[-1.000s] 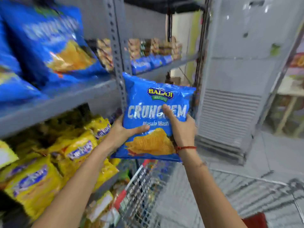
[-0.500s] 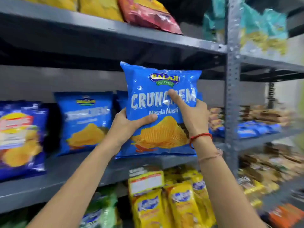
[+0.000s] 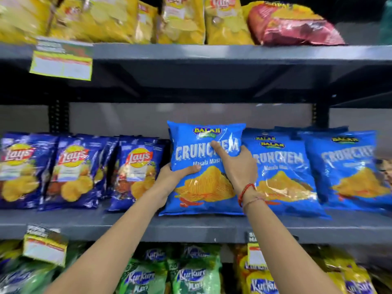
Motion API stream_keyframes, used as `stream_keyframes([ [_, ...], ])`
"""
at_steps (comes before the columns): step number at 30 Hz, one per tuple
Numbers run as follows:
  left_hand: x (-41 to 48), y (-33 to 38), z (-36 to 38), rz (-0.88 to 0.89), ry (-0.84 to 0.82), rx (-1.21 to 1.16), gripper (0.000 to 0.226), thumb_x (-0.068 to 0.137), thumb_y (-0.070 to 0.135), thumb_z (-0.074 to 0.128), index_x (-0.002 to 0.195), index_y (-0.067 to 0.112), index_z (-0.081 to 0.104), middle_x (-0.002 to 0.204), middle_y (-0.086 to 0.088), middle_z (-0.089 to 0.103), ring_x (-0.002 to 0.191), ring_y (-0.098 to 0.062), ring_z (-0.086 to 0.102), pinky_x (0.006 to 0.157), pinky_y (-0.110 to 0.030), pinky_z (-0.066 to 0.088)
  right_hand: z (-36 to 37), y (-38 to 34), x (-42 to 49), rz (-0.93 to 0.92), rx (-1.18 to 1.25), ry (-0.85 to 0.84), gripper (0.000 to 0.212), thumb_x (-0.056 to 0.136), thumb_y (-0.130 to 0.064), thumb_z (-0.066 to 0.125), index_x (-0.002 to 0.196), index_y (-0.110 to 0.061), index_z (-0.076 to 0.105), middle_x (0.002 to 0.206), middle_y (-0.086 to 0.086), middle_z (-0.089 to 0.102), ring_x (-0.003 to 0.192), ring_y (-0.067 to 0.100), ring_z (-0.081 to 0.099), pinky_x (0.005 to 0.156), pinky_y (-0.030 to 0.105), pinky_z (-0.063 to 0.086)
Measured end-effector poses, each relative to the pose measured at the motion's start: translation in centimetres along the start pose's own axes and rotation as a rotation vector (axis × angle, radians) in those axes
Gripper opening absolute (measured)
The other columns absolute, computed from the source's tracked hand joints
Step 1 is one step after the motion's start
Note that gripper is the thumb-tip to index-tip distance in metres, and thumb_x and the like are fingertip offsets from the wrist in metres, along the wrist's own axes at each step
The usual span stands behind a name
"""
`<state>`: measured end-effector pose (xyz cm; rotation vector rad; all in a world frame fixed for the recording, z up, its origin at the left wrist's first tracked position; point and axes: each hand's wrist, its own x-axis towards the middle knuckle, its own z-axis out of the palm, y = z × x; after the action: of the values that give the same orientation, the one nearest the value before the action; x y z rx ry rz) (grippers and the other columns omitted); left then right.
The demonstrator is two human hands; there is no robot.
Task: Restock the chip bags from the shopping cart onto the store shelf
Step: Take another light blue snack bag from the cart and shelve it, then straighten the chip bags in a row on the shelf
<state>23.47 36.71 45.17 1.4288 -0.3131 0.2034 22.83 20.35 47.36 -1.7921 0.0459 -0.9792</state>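
Observation:
A bright blue Crunchem chip bag stands upright on the grey middle shelf, its bottom edge resting on the shelf board. My left hand grips its left side with the thumb across the front. My right hand holds its right side, index finger stretched over the lettering; a red thread circles that wrist. The bag sits between dark blue Lay's bags on the left and more Crunchem bags on the right. The shopping cart is out of view.
Yellow Lay's bags and a red bag fill the top shelf. Green and yellow Kurkure bags fill the shelf below. Price tags hang from the shelf edges. A further Crunchem bag stands at the far right.
The view swung from the cart and aisle to face the shelf. Both hands carried the blue bag up and forward, and its bottom now rests on the middle shelf.

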Motion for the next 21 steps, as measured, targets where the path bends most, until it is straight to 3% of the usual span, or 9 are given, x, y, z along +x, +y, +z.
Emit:
stream_keyframes([
  [4,0.6,-1.5,-0.2,-0.056,0.031,-0.007,0.038,0.06,0.026,0.085,0.093,0.017,0.067,0.076,0.002,0.078,0.07,-0.017,0.074,0.05,-0.022,0.055,1.1,1.4,0.1,-0.021,-0.101,-0.003,0.094,0.067,-0.081,0.052,0.124,-0.006,0.051,0.113,0.017,0.067,0.104,0.038,0.061,0.076,0.043,0.047],
  [8,1.0,-2.3,0.0,-0.055,0.072,-0.001,0.047,0.056,0.031,0.086,0.097,0.018,0.065,0.086,-0.001,0.078,0.079,-0.02,0.073,0.062,-0.027,0.058,1.5,2.1,0.3,-0.026,-0.162,0.008,0.087,0.073,-0.077,0.051,0.123,-0.005,0.05,0.095,0.015,0.065,0.093,0.038,0.062,0.062,0.035,0.037],
  [11,1.3,-2.5,0.2,-0.016,0.163,0.079,0.055,0.057,0.037,0.085,0.101,0.018,0.058,0.095,0.003,0.07,0.083,-0.012,0.068,0.061,-0.023,0.053,1.5,2.5,0.3,-0.019,-0.209,-0.01,0.086,0.077,-0.072,0.052,0.133,-0.006,0.043,0.11,0.021,0.063,0.102,0.04,0.06,0.067,0.036,0.036],
  [14,1.3,-2.9,0.4,0.041,0.258,0.177,0.073,0.058,0.043,0.083,0.118,0.017,0.05,0.107,0.001,0.064,0.091,-0.013,0.062,0.064,-0.023,0.048,1.5,2.8,0.1,-0.048,-0.206,-0.034,0.081,0.082,-0.065,0.052,0.135,-0.005,0.039,0.118,0.022,0.062,0.107,0.04,0.059,0.074,0.039,0.045],
  [17,1.1,-3.2,0.8,0.12,0.331,0.274,0.079,0.061,0.046,0.081,0.125,0.017,0.046,0.107,0.003,0.061,0.083,-0.005,0.057,0.061,-0.02,0.045,1.1,2.8,-0.3,-0.091,-0.185,-0.03,0.076,0.087,-0.057,0.052,0.139,-0.005,0.036,0.132,0.018,0.057,0.119,0.036,0.054,0.088,0.043,0.048],
  [21,0.4,-2.9,0.5,0.223,0.356,0.428,0.079,0.069,0.038,0.078,0.133,0.014,0.04,0.129,-0.006,0.054,0.11,-0.018,0.054,0.088,-0.032,0.047,0.2,2.1,-1.2,-0.215,-0.289,0.061,0.067,0.091,-0.05,0.05,0.141,-0.008,0.036,0.135,0.012,0.05,0.122,0.031,0.046,0.089,0.04,0.045],
])
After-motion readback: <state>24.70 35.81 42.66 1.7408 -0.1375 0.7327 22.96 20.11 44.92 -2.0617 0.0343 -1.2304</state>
